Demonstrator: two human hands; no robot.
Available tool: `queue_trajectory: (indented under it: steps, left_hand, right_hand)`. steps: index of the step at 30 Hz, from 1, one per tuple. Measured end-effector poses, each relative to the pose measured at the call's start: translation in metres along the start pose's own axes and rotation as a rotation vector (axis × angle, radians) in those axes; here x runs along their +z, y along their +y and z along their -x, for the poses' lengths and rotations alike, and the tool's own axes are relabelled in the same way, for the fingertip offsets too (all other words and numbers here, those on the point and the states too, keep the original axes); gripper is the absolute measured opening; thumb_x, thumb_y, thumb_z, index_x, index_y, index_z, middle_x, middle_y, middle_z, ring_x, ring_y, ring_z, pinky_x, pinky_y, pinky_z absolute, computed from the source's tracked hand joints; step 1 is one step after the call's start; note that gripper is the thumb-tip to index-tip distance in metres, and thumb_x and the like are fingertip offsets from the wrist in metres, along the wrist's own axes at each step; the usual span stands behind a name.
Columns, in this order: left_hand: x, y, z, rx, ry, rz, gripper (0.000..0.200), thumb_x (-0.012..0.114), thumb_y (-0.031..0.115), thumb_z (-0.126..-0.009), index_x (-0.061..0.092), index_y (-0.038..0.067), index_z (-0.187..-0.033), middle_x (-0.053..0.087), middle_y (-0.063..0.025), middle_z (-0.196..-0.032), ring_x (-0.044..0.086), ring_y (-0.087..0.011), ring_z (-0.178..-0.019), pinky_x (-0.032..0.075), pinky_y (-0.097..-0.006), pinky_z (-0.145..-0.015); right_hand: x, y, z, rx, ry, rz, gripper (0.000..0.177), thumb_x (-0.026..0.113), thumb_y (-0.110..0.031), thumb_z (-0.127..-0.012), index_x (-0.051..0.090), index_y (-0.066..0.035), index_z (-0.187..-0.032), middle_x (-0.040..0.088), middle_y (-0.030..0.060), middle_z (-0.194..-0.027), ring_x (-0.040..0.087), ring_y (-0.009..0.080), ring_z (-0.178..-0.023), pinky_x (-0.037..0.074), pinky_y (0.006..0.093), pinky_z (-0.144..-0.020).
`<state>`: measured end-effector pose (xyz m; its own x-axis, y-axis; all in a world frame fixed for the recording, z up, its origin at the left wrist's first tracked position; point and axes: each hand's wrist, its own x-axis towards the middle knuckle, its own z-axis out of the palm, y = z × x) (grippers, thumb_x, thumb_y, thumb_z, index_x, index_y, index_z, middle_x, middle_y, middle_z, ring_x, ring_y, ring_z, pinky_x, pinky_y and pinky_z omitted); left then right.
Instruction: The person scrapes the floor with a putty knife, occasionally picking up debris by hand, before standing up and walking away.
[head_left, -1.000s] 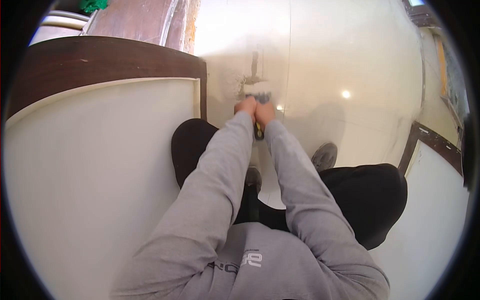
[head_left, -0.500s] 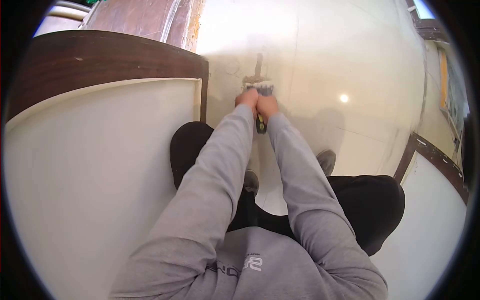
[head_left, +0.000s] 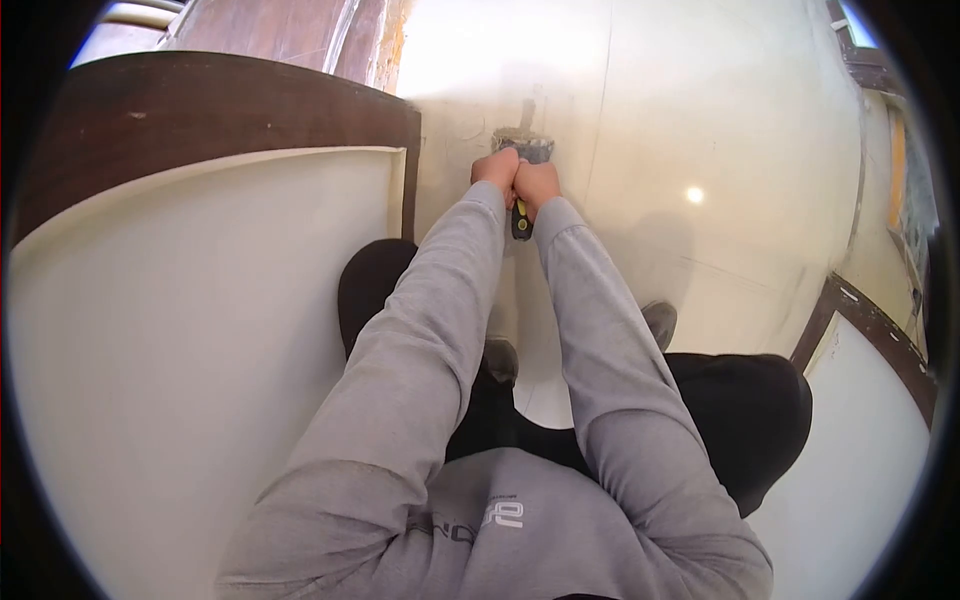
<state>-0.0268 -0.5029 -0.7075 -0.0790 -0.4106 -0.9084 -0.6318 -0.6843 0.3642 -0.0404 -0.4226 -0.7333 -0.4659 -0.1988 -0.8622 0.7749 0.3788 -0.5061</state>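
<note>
Both my hands grip one scraper (head_left: 524, 150) with a yellow-and-black handle, its wide metal blade pressed flat on the glossy cream floor tile (head_left: 720, 130). My left hand (head_left: 497, 168) and my right hand (head_left: 538, 184) sit side by side on the handle, arms in grey sleeves stretched forward. Just beyond the blade a dark residue streak (head_left: 526, 110) runs along the tile joint, with pale smeared dust around it.
A cream panel with a dark wooden frame (head_left: 220, 105) stands close on the left. Another dark-framed panel (head_left: 860, 310) lies at the right. My knees in black trousers and grey shoes (head_left: 660, 322) rest on the floor below my arms.
Both hands pushed the scraper forward along the joint, away from me, over the dark streak; less of the streak shows beyond the blade now.
</note>
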Motion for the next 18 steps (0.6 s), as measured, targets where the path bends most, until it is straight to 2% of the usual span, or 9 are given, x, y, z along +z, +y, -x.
queue_trajectory:
  steps: [2, 4, 5, 8, 9, 12, 14, 16, 18]
  left_hand:
    - [0.008, -0.003, -0.017, 0.003, 0.003, 0.180, 0.025, 0.056, 0.015, -0.073, 0.063, -0.006, -0.085, 0.068, -0.0192, -0.084, 0.066, -0.0308, -0.073, 0.049, -0.0429, -0.054]
    - [0.002, -0.012, -0.004, 0.040, 0.093, -0.158, 0.014, 0.055, 0.010, -0.074, 0.056, -0.001, -0.082, 0.061, -0.0153, -0.070, 0.054, -0.0237, -0.043, 0.038, -0.0400, -0.036]
    - [0.006, -0.010, 0.001, 0.009, 0.072, -0.093, 0.012, 0.054, 0.014, -0.075, 0.054, 0.002, -0.073, 0.058, -0.0144, -0.062, 0.052, -0.0235, -0.041, 0.035, -0.0396, -0.035]
    - [0.011, 0.020, 0.009, -0.045, -0.029, -0.074, 0.021, 0.054, 0.018, -0.075, 0.059, -0.002, -0.073, 0.064, -0.0166, -0.071, 0.058, -0.0274, -0.053, 0.042, -0.0421, -0.042]
    - [0.011, 0.019, 0.017, -0.016, -0.033, -0.060, 0.019, 0.052, 0.017, -0.075, 0.056, 0.000, -0.069, 0.060, -0.0150, -0.063, 0.051, -0.0245, -0.043, 0.037, -0.0406, -0.037]
    - [0.012, 0.010, 0.021, 0.015, -0.024, -0.034, 0.020, 0.052, 0.016, -0.075, 0.055, -0.002, -0.069, 0.060, -0.0155, -0.062, 0.051, -0.0248, -0.042, 0.037, -0.0404, -0.037]
    - [0.016, 0.003, 0.023, -0.016, 0.002, -0.146, 0.021, 0.053, 0.018, -0.075, 0.055, -0.002, -0.069, 0.059, -0.0153, -0.061, 0.051, -0.0252, -0.041, 0.036, -0.0409, -0.036]
    - [0.026, 0.005, 0.025, 0.102, 0.059, 0.027, 0.022, 0.054, 0.020, -0.077, 0.049, 0.006, -0.061, 0.049, -0.0130, -0.050, 0.045, -0.0256, -0.036, 0.031, -0.0427, -0.034]
    - [0.023, 0.024, 0.014, 0.036, -0.088, -0.047, 0.022, 0.054, 0.021, -0.077, 0.049, 0.005, -0.062, 0.050, -0.0127, -0.051, 0.044, -0.0258, -0.036, 0.031, -0.0425, -0.034]
  right_hand:
    - [0.002, -0.001, 0.000, -0.251, 0.139, -0.105, 0.027, 0.060, -0.015, -0.083, 0.059, 0.008, -0.070, 0.057, 0.0139, -0.056, 0.054, 0.0241, -0.045, 0.040, 0.0383, -0.041]
    - [-0.003, -0.002, 0.004, -0.205, 0.139, -0.049, 0.026, 0.059, -0.014, -0.083, 0.058, 0.006, -0.068, 0.056, 0.0136, -0.056, 0.052, 0.0230, -0.042, 0.038, 0.0380, -0.039]
    - [-0.005, -0.004, 0.005, -0.142, 0.145, 0.004, 0.026, 0.058, -0.014, -0.083, 0.056, 0.005, -0.065, 0.055, 0.0133, -0.055, 0.050, 0.0220, -0.039, 0.037, 0.0377, -0.037]
    - [-0.013, -0.055, 0.024, 0.003, -0.098, -0.086, 0.023, 0.058, -0.012, -0.083, 0.056, 0.004, -0.067, 0.055, 0.0130, -0.055, 0.051, 0.0215, -0.040, 0.038, 0.0370, -0.037]
    - [-0.017, -0.054, 0.027, 0.006, -0.128, -0.043, 0.027, 0.052, -0.015, -0.087, 0.057, 0.009, -0.074, 0.061, 0.0219, -0.065, 0.061, 0.0267, -0.052, 0.044, 0.0423, -0.044]
    - [-0.013, -0.028, 0.010, -0.173, 0.020, -0.117, 0.022, 0.058, -0.011, -0.083, 0.056, 0.004, -0.068, 0.056, 0.0123, -0.055, 0.052, 0.0214, -0.041, 0.039, 0.0373, -0.036]
    - [-0.025, -0.049, 0.047, -0.082, -0.033, -0.090, 0.022, 0.058, -0.012, -0.084, 0.057, 0.004, -0.070, 0.057, 0.0123, -0.057, 0.053, 0.0214, -0.043, 0.040, 0.0370, -0.038]
    - [-0.025, -0.054, 0.042, -0.132, -0.001, -0.041, 0.030, 0.053, -0.016, -0.088, 0.058, 0.007, -0.070, 0.059, 0.0169, -0.056, 0.056, 0.0258, -0.041, 0.044, 0.0420, -0.042]
    - [-0.027, -0.071, 0.019, -0.069, -0.124, -0.022, 0.029, 0.053, -0.016, -0.088, 0.058, 0.007, -0.071, 0.060, 0.0169, -0.058, 0.057, 0.0253, -0.042, 0.044, 0.0416, -0.043]
